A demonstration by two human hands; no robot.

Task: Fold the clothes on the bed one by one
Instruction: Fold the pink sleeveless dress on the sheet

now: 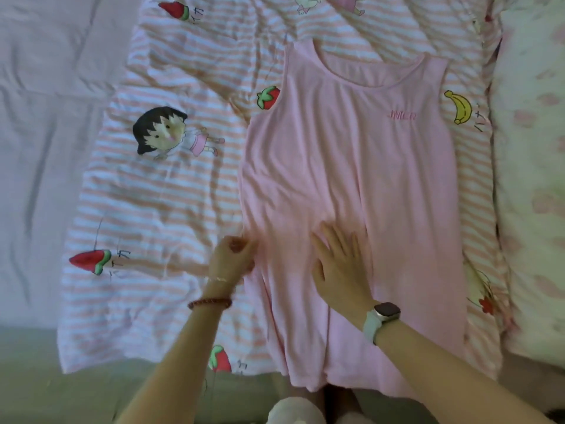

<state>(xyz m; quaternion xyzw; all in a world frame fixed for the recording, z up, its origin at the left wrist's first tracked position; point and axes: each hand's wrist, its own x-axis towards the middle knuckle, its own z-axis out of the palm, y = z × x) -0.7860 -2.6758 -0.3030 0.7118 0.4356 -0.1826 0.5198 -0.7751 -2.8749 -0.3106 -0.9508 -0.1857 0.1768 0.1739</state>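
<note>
A pale pink sleeveless dress (351,154) lies spread flat on the striped cover, neckline at the far end, hem hanging over the near bed edge. Small pink lettering sits on its right chest. My left hand (230,255) pinches the dress's left side edge with curled fingers, about halfway down. My right hand (339,264) rests flat on the lower middle of the dress, fingers straight and spread. A bead bracelet is on my left wrist, a watch with a white strap on my right.
The dress lies on a pink-and-white striped duvet (153,203) printed with cartoon figures, strawberries and a banana. A plain lilac sheet (39,117) lies to the left. A floral pillow or quilt (532,179) runs along the right side.
</note>
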